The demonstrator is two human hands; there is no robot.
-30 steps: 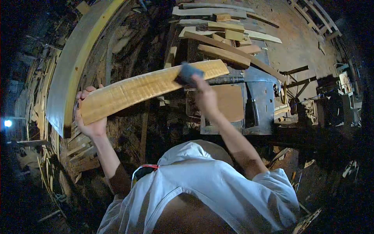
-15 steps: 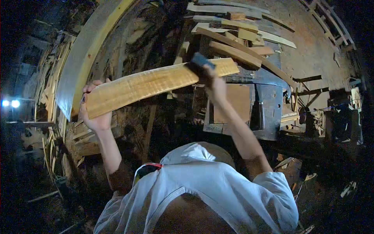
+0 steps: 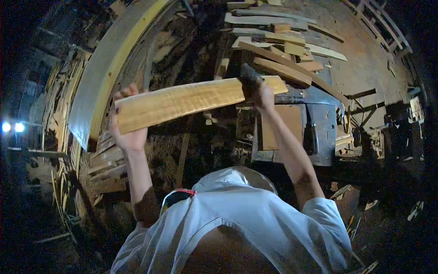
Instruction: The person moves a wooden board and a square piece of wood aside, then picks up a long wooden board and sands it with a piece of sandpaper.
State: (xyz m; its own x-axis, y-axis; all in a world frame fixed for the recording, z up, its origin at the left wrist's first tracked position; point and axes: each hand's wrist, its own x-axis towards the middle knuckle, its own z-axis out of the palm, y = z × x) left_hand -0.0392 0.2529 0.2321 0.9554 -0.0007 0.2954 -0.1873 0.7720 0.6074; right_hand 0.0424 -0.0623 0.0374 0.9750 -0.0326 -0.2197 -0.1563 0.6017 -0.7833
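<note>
A long, slightly curved wooden board (image 3: 182,101) is held up in front of me, tilted a little upward to the right. My left hand (image 3: 130,123) grips its left end from below, with fingertips showing above the far edge. Near the board's right end, my right hand (image 3: 263,96) is closed on a dark block (image 3: 251,80), which lies against the board's face. The underside of the block is hidden.
Wood strips and offcuts (image 3: 283,68) lie beyond the board. A dark-handled tool (image 3: 311,139) and a flat brown panel (image 3: 278,125) rest on a worktable (image 3: 324,118) at right. A large plank (image 3: 102,77) slants up at left. Scraps litter the floor.
The board and both my hands appear further right in the view, as do the surroundings. The dark block is slightly nearer the board's right end and looks less blurred.
</note>
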